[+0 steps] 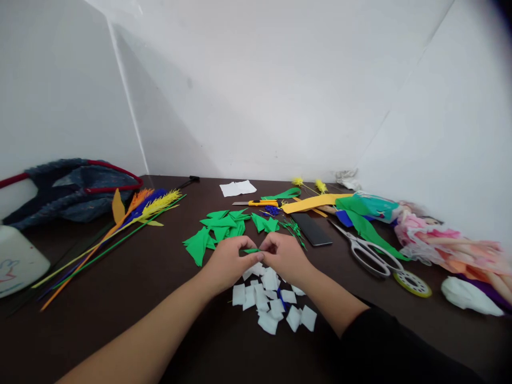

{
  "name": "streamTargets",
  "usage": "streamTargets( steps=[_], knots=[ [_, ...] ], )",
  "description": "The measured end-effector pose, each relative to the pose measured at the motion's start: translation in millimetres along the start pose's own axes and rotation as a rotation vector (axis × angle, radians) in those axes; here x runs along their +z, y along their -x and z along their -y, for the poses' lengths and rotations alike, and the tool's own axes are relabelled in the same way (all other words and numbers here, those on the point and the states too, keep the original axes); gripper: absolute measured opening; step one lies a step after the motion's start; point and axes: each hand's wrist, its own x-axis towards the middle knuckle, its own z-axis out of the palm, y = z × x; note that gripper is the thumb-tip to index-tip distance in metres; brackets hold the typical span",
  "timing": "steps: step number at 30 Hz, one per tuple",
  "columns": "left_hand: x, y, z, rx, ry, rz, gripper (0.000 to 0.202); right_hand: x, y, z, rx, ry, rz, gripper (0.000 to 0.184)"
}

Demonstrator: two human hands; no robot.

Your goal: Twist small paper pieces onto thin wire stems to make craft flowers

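My left hand (231, 262) and my right hand (286, 257) meet over the middle of the dark table, fingertips pinched together. Between them is a small green crepe paper piece (251, 250), narrow and apparently folded or rolled; both hands grip it. Just beyond lie cut green paper pieces (224, 224) in a loose heap, with a smaller bunch (264, 223) to its right. Under and in front of my hands, many small white paper squares (262, 301) are scattered, with a bit of blue among them. Thin twisted green strips (294, 229) lie beyond my right hand.
A yellow utility knife (262, 203) lies behind the green pieces. To the right are a black phone (311, 229), scissors (366, 253), a tape roll (413, 283) and dolls (444, 240). At left are paper wheat stems (132, 224) and a denim item (80, 186).
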Motion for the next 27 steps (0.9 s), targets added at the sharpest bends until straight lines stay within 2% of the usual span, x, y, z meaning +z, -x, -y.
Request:
streamTargets(
  steps=[3, 9, 12, 16, 19, 22, 27],
  knots=[
    [2.1, -2, 2, -0.025, 0.0, -0.012, 0.021, -3, 0, 0, -0.021, 0.02, 0.003, 0.004],
    [0.6, -4, 2, -0.077, -0.029, -0.127, 0.023, -24, -4, -9, -0.009, 0.074, 0.046, 0.006],
    [0.1, -5, 1, -0.091, -0.01, -0.145, 0.023, -31, -6, -15, 0.034, 0.024, -0.002, 0.006],
    [3.2, -6, -2, -0.042, -0.043, -0.136, 0.021, -25, -4, -15, -0.032, -0.237, -0.008, 0.021],
    [6.0, -6, -6, -0.004, -0.066, -0.143, 0.021, -15, -1, -9, -0.09, -0.193, 0.016, 0.021],
    [7.6, -6, -11, 0.001, -0.036, -0.124, 0.021, -8, 1, -5, -0.044, -0.215, -0.01, 0.017],
    [10.6, -6, -14, -0.07, 0.073, -0.097, 0.019, -3, 1, -6, 0.049, -0.4, -0.066, 0.009]
  ],
)
